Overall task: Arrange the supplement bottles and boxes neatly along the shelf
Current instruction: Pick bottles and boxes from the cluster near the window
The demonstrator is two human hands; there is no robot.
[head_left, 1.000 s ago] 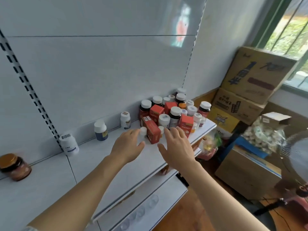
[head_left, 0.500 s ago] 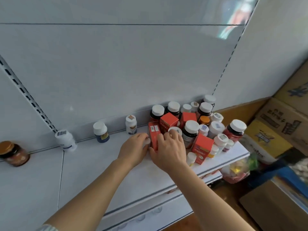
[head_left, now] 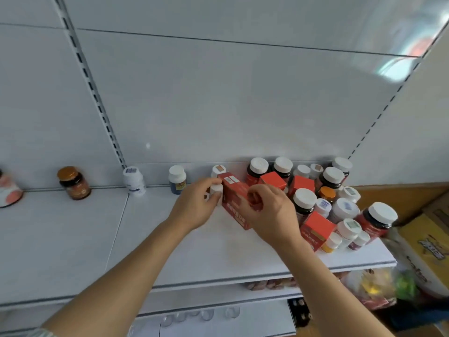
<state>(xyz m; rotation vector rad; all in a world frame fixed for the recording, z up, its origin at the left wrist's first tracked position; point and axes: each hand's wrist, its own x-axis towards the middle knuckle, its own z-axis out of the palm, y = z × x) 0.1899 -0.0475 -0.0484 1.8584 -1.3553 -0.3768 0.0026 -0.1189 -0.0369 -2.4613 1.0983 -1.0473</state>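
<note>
Bottles (head_left: pixel 315 190) stay mostly heaped far right, few lined left; left hand (head_left: pixel 196 207) grips vial (head_left: pixel 216 192), right hand (head_left: pixel 269 215) pinches box (head_left: pixel 234 200).

a yellow printed cardboard box (head_left: pixel 427 249) stands on the floor at the right, a bag of bright packets (head_left: pixel 379 288) just beside it. clear plastic hooks (head_left: pixel 201 314) line the lower panel.

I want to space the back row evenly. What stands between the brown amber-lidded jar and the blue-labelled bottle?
In the head view, one white bottle stands between the brown jar and the blue-labelled bottle; the shelf is otherwise bare there.
</note>
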